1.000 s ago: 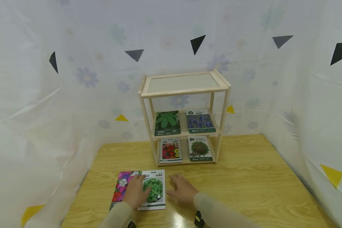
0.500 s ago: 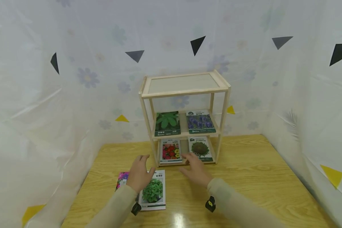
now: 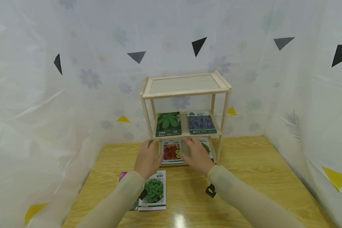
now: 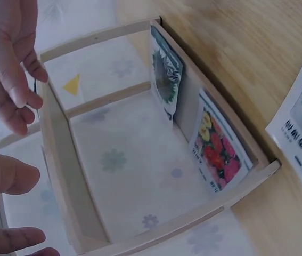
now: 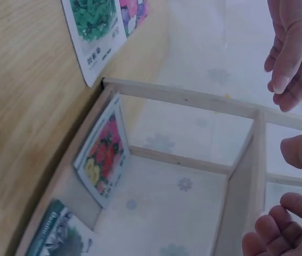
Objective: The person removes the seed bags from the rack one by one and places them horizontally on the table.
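Note:
My left hand [image 3: 148,160] hovers in front of the lower left of a small wooden rack [image 3: 185,135], fingers loosely extended. The right hand [image 3: 199,155] faces it, thumb apart from the fingers, and covers part of a seed packet with a spiky round flower [image 3: 207,145]. Between the hands, a seed packet with red and yellow flowers [image 3: 172,152] lies on the lower shelf. Both wrist views show the left hand [image 4: 7,200] and right hand [image 5: 292,205] apart from the rack, holding nothing. The middle shelf bears a green-leaf packet [image 3: 168,123] and a purple-flower packet [image 3: 201,123].
On the wooden table [image 3: 245,177], a seed packet with green leaves [image 3: 153,190] lies at the front left. Beside it, a pink-flower packet [image 3: 122,174] is mostly hidden by the left sleeve. Behind the rack hangs a pale patterned sheet [image 3: 171,38].
Both hands have left the packets on the table and moved forward and up to the front of the rack. The packets stay where they were.

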`<state>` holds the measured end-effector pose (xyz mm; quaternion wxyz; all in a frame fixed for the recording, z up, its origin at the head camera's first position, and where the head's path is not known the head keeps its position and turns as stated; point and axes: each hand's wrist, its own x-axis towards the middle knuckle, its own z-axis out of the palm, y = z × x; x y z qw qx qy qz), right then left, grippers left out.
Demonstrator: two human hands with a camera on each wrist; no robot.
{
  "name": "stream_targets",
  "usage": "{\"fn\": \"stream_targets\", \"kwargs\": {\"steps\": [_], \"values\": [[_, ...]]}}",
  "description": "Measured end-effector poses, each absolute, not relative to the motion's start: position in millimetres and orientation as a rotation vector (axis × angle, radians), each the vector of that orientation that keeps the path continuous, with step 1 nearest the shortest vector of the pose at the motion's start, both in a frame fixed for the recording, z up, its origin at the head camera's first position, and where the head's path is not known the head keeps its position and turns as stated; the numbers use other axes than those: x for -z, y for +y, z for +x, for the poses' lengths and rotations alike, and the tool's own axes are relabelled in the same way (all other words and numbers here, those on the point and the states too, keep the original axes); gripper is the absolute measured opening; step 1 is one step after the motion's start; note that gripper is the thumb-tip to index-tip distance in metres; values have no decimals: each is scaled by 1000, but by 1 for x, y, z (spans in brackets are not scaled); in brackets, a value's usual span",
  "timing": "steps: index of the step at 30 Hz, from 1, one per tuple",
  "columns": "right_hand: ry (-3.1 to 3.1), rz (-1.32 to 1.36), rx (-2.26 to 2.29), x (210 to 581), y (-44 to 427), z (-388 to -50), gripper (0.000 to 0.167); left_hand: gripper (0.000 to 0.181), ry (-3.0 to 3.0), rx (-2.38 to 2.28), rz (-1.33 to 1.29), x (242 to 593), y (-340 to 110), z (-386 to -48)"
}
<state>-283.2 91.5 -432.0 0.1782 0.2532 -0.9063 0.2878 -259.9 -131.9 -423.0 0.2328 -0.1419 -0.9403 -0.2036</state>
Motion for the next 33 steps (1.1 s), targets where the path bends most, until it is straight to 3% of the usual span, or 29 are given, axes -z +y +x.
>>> {"fn": "stream_targets", "kwargs": {"steps": [10,23,33], "values": [[-2540,690,-727,404,80,-300,51,57,-2582,326,-511,402,-116,-280],[-2955,457,-835,362,64,-324,58,44,-2778,-97,-482,376,-85,-308],[-2976,395,-812,359,64,-333,40,57,-2856,-437,-434,369,-72,-320]]}}
